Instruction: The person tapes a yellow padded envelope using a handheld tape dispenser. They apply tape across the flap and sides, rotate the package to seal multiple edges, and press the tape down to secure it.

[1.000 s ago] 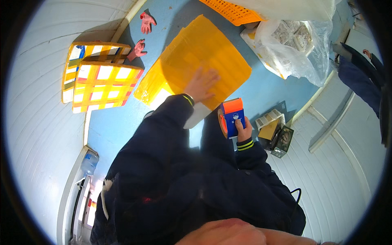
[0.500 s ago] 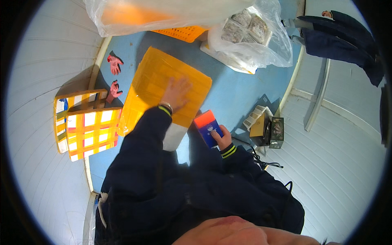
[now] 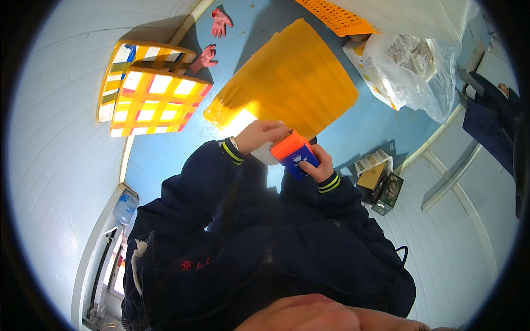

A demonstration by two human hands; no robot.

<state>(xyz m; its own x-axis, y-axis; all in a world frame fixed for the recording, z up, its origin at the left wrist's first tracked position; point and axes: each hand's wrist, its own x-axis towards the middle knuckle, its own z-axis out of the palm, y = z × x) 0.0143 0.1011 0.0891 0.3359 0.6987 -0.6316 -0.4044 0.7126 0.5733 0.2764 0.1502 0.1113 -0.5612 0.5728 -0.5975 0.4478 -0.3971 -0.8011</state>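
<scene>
My right hand (image 3: pixel 321 165) holds a small blue-and-orange box (image 3: pixel 298 156), thumb on its blue face and orange end pointing away from me. My left hand (image 3: pixel 262 136) is at that orange end, its fingers pinched together close to the top edge. Something small and dark shows by those fingertips, too small to name. Just beyond both hands lies a large box wrapped in yellow tape (image 3: pixel 298 77), its near left corner in bright sunlight. A whitish rounded thing (image 3: pixel 265 153) shows partly below my left hand.
Taped white foam panels (image 3: pixel 157 105) lean by the left wall, near two pink gloves (image 3: pixel 222 25). An orange basket (image 3: pixel 337 16) and a clear plastic bag (image 3: pixel 408 71) with packs lie at the far right. An open carton (image 3: pixel 372 176) sits right; a water bottle (image 3: pixel 126 208) stands left.
My left hand has come off the yellow-taped box and back to the small box in my right hand. The view has shifted, so the surroundings appear further right and higher.
</scene>
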